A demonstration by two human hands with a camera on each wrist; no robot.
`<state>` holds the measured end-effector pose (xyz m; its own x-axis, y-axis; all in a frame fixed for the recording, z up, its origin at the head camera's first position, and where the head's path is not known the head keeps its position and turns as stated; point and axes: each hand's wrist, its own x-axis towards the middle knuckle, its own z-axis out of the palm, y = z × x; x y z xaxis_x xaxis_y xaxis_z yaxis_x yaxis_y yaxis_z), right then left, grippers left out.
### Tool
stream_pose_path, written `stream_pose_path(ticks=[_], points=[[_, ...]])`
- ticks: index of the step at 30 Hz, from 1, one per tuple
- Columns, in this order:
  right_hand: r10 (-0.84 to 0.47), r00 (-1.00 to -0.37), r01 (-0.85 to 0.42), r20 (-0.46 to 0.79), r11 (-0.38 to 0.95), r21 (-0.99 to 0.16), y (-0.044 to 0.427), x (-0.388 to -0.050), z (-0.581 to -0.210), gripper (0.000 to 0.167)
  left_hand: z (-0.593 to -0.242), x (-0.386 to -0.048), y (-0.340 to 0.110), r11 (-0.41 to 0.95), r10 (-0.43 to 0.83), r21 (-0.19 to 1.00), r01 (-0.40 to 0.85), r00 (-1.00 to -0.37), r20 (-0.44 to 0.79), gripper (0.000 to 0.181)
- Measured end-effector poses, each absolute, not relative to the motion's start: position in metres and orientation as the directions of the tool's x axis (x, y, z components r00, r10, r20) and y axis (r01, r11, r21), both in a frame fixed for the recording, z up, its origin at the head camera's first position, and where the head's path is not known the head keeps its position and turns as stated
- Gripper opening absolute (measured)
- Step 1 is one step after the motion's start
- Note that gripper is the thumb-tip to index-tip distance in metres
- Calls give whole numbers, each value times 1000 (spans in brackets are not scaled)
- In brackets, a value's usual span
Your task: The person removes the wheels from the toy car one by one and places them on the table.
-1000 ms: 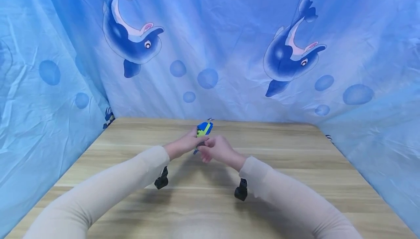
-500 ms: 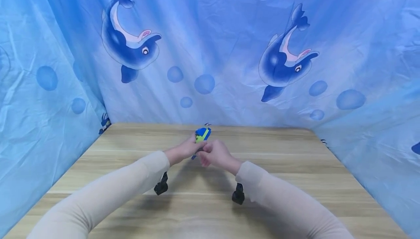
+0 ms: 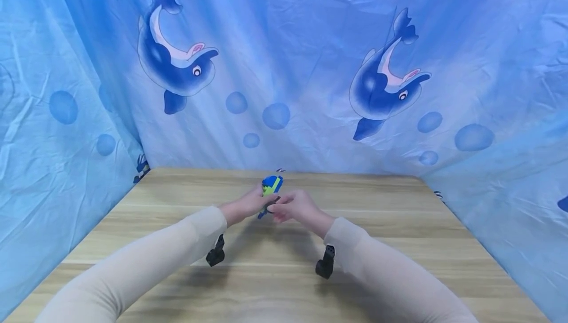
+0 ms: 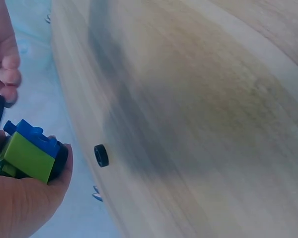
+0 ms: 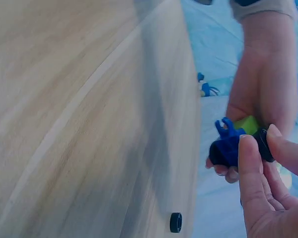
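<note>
- Big blue dolphin-print backdrop, pretty wrinkly, hanging behind everything
- Wood-grain table right in front of it
- Left hand, fingers curled round a blue-and-green brick toy
- Right hand, thumb and finger pinching a black wheel
- That toy's held up off the table, just beside the right hand
- Pinched wheel's right by it, can't tell if they touch
- Loose wheel on the tabletop near an edge

Table had passing room left of left hand, right of right hand; toy plus held wheel plugged gap between; loose wheel sat near edge, curtain blocked back
</note>
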<state>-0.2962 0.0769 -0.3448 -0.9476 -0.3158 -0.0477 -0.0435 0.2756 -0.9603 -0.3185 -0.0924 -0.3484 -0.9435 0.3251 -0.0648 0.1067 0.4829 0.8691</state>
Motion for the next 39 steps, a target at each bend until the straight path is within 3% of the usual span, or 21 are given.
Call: stream_pose_path(ticks=[14,23,39], points=[[-160,-983,68,-86,112,-991,100,-315,-331,26,-350,-319,-102,503,214,864,16,-971,-106,61],[-84,-986,142,-146,51,-989,112,-330,-336,28,-351,-314,-106,519,217,855,2,-968,-129,69],[32,-983,184,-182,84,-979,117,-359,-367,27,-354,-306,-105,504,247,863,0,-958,-144,66]])
